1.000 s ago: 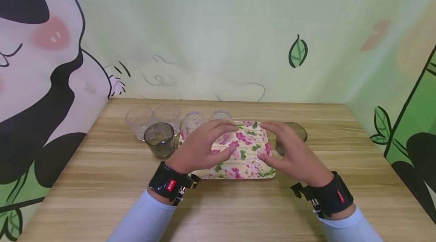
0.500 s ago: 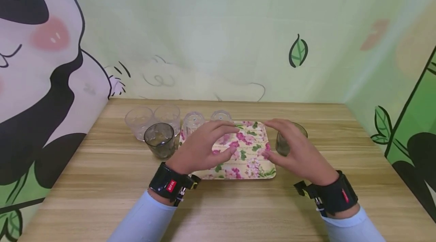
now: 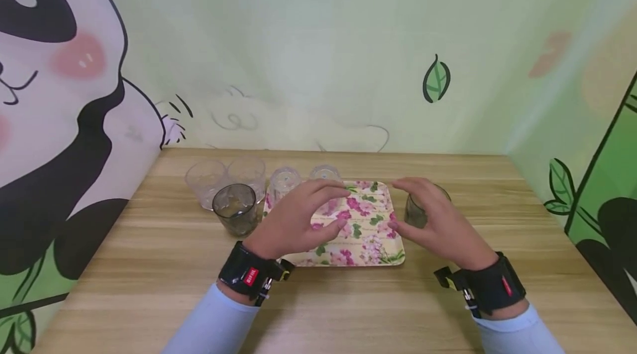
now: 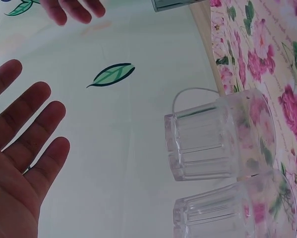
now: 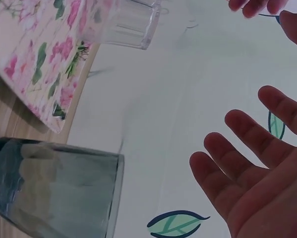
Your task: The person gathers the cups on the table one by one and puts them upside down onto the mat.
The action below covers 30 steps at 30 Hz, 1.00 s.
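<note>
My left hand (image 3: 298,218) hovers over the left part of a flowered tray (image 3: 370,232), fingers loosely bent and spread, with nothing in them. Off the tray's right edge my right hand (image 3: 438,224) is held the same way, partly covering a dark tinted glass (image 3: 415,211) that stands on the table. Two clear glasses stand upside down at the tray's back; the left wrist view shows one clear glass (image 4: 203,144) beside another clear glass (image 4: 237,213). Both palms face each other, apart from the glasses.
Left of the tray stands a second dark tinted glass (image 3: 235,210). Behind it are two wide clear glasses, a left one (image 3: 205,185) and a right one (image 3: 249,174). The wooden table (image 3: 368,310) meets a printed wall cloth (image 3: 318,94) at the back.
My right hand has shifted slightly to the right, away from the tray and showing more of the dark glass. The left hand has stayed nearly still. The head view has tilted up slightly.
</note>
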{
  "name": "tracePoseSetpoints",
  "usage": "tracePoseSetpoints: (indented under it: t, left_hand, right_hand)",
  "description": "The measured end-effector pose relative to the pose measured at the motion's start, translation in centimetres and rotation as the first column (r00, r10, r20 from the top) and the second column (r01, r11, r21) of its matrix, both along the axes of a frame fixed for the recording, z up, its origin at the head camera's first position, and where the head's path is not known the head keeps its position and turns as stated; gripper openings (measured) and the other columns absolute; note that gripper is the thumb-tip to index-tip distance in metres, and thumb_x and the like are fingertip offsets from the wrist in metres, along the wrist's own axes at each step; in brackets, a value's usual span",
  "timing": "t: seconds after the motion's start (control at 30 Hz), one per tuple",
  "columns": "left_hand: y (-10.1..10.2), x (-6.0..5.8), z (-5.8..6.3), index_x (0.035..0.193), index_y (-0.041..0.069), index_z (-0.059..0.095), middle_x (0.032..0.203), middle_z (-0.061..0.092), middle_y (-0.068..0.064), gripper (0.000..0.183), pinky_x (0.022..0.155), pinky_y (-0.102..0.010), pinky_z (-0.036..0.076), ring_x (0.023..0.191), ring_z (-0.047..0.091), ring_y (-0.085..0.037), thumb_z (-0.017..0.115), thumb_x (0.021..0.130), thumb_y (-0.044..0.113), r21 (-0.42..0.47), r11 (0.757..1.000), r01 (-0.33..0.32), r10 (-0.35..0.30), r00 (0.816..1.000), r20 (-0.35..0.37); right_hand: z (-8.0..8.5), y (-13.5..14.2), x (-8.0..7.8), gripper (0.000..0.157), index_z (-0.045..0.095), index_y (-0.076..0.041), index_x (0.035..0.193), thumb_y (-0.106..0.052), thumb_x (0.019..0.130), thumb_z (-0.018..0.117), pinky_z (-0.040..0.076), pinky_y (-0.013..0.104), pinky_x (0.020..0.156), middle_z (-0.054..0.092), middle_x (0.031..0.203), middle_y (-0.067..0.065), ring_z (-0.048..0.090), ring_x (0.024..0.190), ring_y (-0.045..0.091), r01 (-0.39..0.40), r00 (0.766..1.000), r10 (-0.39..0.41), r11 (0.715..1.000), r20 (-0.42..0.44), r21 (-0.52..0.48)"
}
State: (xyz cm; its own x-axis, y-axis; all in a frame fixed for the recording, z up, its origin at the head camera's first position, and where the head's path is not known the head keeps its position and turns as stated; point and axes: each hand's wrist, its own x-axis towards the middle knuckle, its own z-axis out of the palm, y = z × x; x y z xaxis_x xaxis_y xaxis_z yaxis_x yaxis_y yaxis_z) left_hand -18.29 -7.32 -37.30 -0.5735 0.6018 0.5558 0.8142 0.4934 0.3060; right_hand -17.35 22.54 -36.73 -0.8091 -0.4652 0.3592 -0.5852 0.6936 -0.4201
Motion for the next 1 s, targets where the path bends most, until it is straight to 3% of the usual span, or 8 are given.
tracePoseSetpoints:
  t: [0.4,0.6,1.0]
  left_hand:
    - [0.0,0.1,-0.1,0.132,0.014,0.062,0.134,0.067,-0.008,0.045,0.109,-0.046,0.054,0.129,0.058,-0.022,0.067,0.092,0.032,-0.001,1.000,-0.003,0.003,1.000,0.019]
    - [0.0,0.1,-0.1,0.133,0.014,0.061,0.135,0.067,-0.009,0.045,0.110,-0.046,0.053,0.130,0.057,-0.023,0.067,0.092,0.032,0.000,1.000,-0.001,0.001,1.000,0.030]
    - [0.0,0.1,-0.3,0.131,0.012,0.063,0.134,0.067,-0.009,0.044,0.110,-0.046,0.053,0.129,0.057,-0.022,0.067,0.092,0.031,-0.004,1.000,-0.015,0.016,0.999,0.037]
  right_hand:
    - [-1.3,1.4,-1.3,0.072,0.046,-0.010,0.147,-0.043,0.090,0.073,0.047,0.068,0.109,0.049,0.149,0.022,0.045,0.138,0.041,0.059,0.994,-0.064,0.997,0.093,0.056]
    - [-1.9,2.2,-2.1,0.076,0.048,-0.009,0.145,-0.054,0.088,0.070,0.046,0.068,0.109,0.051,0.148,0.021,0.047,0.137,0.040,0.088,0.992,-0.094,0.993,0.081,0.080]
    - [-2.0,3.1,-2.9,0.075,0.050,-0.007,0.144,-0.057,0.090,0.065,0.045,0.069,0.109,0.052,0.146,0.024,0.046,0.136,0.043,0.086,0.989,-0.101,0.988,0.109,0.131]
